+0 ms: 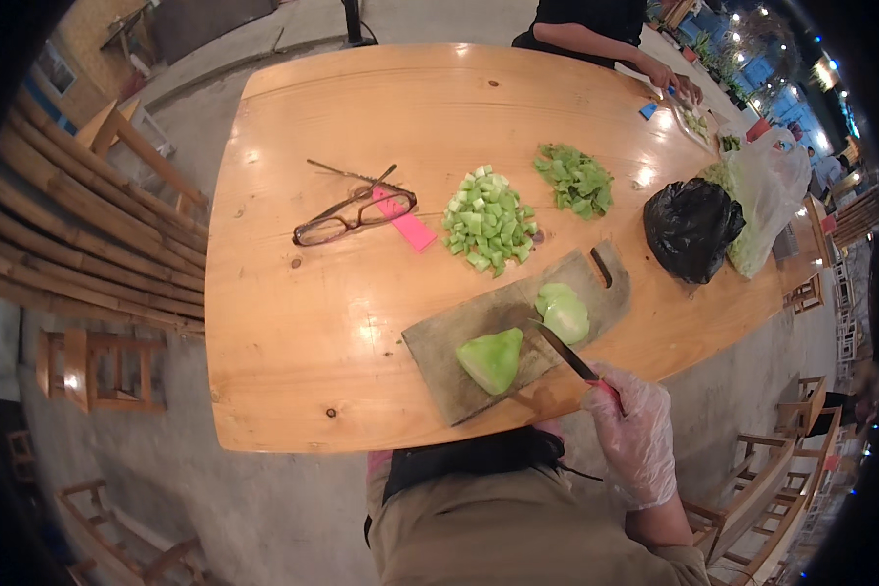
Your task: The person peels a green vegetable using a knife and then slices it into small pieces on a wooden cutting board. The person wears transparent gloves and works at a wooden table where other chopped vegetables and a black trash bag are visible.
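Observation:
In a clear plastic glove, my right hand [633, 430] grips a knife [568, 354] by its red handle. The dark blade points up and left over the wooden cutting board [449, 361], its tip between two pale green pieces. The larger piece, a peeled, wedge-shaped chunk of green vegetable [491, 359], rests on the board's near left part. A flatter, rounded slice [563, 313] lies beyond the blade, toward the slotted end. Past the board sits a heap of diced green vegetable [486, 220]. My left hand does not appear.
Green peelings [574, 180] are piled right of the dice. Eyeglasses [354, 210] and a pink strip [415, 231] lie to the left. A black plastic bag [691, 229] and a translucent bag [764, 190] stand at the right. Another person's hands [676, 82] work at the far right corner.

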Demonstrator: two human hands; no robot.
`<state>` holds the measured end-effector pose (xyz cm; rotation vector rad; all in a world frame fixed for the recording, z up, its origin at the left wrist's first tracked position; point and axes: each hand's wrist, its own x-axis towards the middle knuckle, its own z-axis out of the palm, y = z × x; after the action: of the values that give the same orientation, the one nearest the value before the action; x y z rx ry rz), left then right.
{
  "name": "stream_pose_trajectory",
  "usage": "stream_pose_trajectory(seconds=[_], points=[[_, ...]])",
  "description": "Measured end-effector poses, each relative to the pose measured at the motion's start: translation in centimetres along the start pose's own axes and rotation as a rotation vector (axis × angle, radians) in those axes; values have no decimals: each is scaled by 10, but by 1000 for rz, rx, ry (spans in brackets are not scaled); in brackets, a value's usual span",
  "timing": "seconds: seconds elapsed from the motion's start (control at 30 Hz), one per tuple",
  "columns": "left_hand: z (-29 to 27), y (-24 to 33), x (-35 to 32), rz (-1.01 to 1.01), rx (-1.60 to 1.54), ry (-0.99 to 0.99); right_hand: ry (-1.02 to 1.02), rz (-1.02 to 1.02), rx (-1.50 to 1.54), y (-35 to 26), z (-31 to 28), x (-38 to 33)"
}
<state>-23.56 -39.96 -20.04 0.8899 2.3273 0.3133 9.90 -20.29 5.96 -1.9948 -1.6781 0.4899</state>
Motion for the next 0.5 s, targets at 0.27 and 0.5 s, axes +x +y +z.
stream_pose_trajectory(seconds=[0.27,0.5], points=[[-3,-8,7,-21,50,-89,84,-35,33,16,3,1],[-7,-10,18,-36,101,-158,-5,14,33,25,1,1]])
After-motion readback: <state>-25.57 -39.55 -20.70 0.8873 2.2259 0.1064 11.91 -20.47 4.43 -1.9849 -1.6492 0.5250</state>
